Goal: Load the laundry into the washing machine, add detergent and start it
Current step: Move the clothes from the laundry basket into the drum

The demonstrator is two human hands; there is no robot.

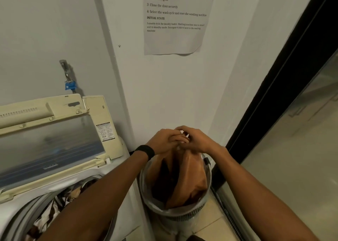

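1. The left hand [164, 138] and right hand [197, 140] meet over the basket, fingers of both curled and pinching the bunched top of an orange-brown garment [190, 176]. A black wristband [146, 152] circles the left wrist.
2. The garment hangs from the 2 hands in long, smooth folds, its lower part inside the round laundry basket [175, 216] at 6 o'clock.
3. At 8 o'clock the washing machine [60, 182] stands with its lid [51, 142] raised and patterned laundry [54, 204] in the drum.
4. At 12 o'clock a printed sheet [175, 39] is on the wall.
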